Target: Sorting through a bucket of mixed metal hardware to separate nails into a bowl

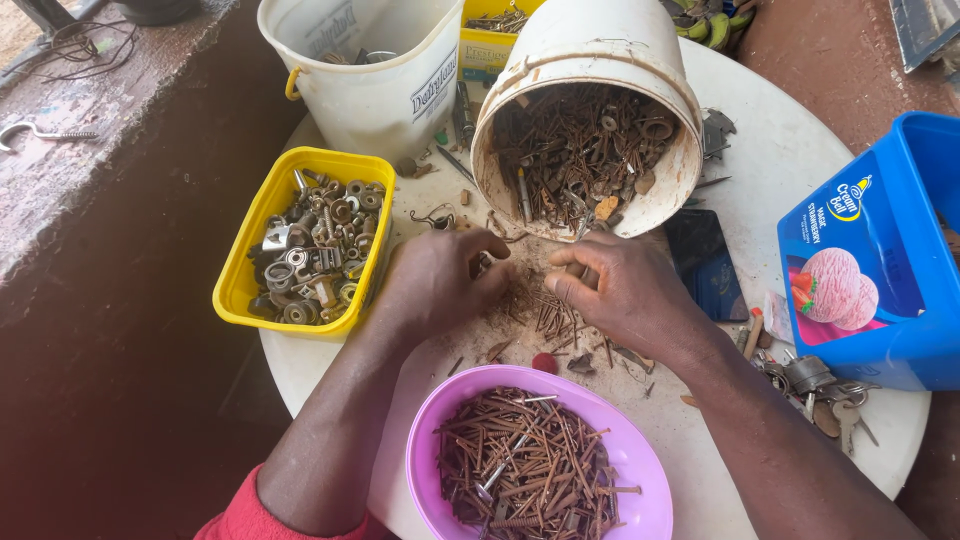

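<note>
My left hand (440,280) and my right hand (615,290) hover together over a small heap of rusty nails (540,315) on the round white table (790,170). Both hands have their fingertips pinched into the heap; what each pinches is too small to tell. Just behind them a white bucket (590,60) lies tipped toward me, its mouth full of rusty nails and scrap hardware. In front of me sits a pink bowl (640,465) filled with sorted rusty nails.
A yellow tub (250,245) of nuts, washers and bolts stands left. A blue ice-cream tub (880,270) sits at the right edge, with keys (820,385) and a dark phone (705,260) beside it. An upright white bucket (370,70) stands behind.
</note>
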